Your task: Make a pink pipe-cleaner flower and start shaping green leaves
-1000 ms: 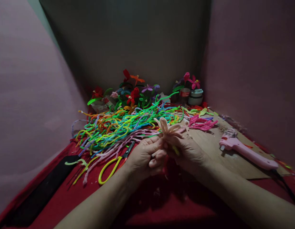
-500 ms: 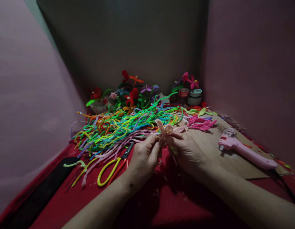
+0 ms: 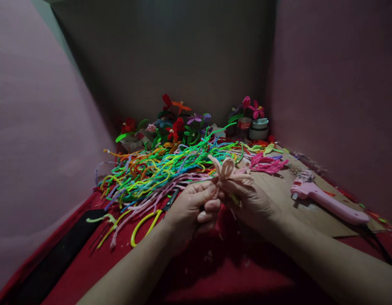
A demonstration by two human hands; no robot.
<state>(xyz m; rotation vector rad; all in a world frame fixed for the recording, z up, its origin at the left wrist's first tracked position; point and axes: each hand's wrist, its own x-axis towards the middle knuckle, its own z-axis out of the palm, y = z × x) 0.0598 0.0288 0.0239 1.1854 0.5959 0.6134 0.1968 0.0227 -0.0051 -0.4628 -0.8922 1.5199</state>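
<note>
Between my two hands, above the red cloth, is a pale pink pipe-cleaner flower (image 3: pixel 227 168) with looped petals pointing up and to the right. My left hand (image 3: pixel 196 207) pinches the flower's base from the left, thumb and forefinger together and the other fingers curled. From the right, my right hand (image 3: pixel 249 201) is closed on the base just under the petals. A bit of yellow-green shows below the right fingers; what it belongs to is hidden. Scissors (image 3: pixel 148 222) with yellow and orange handles lie beside my left forearm, partly covered by it.
A heap of coloured pipe cleaners (image 3: pixel 164 169) spreads behind my hands. To the right, a pink glue gun (image 3: pixel 329 203) rests on a cardboard sheet (image 3: pixel 278 207). Finished pipe-cleaner flowers (image 3: pixel 175 127) and a lidded jar (image 3: pixel 258 129) stand at the back. A black strip (image 3: pixel 61 254) lies left.
The flower's petals have spread and show more fully above my fingers. My left hand has turned slightly, its fingers now showing under the flower, and its forearm covers more of the scissors.
</note>
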